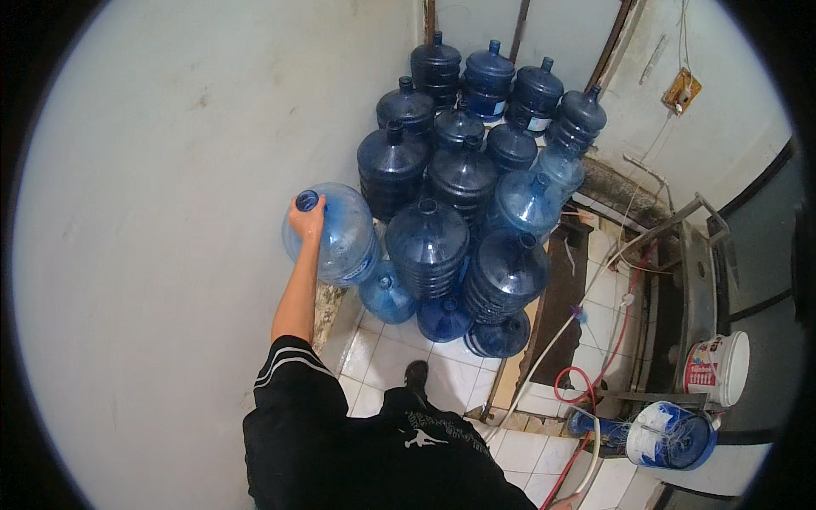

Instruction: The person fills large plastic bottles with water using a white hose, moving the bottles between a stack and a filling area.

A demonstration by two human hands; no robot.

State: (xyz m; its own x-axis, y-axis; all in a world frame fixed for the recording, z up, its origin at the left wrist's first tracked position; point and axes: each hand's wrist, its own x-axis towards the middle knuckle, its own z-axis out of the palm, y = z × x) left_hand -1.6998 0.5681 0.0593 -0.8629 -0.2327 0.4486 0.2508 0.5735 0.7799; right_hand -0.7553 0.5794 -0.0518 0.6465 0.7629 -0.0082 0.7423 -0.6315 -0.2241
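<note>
My left hand (308, 218) is closed on the neck of a large clear blue water jug (344, 236) against the pale wall at left. Just right of it stand several darker blue jugs (425, 246) in stacked rows, with a light blue jug (387, 297) low beside the held one. My right hand (563, 501) shows only slightly at the bottom edge, near a white hose and a red hose; I cannot tell its grip.
A pale wall (153, 238) bounds the left. At right are a metal frame (699, 263), hoses (586, 382) across the floor, a white bucket (718, 365) and a blue bucket (680, 438). A dark slatted board (557, 289) lies on the white tiles (382, 365).
</note>
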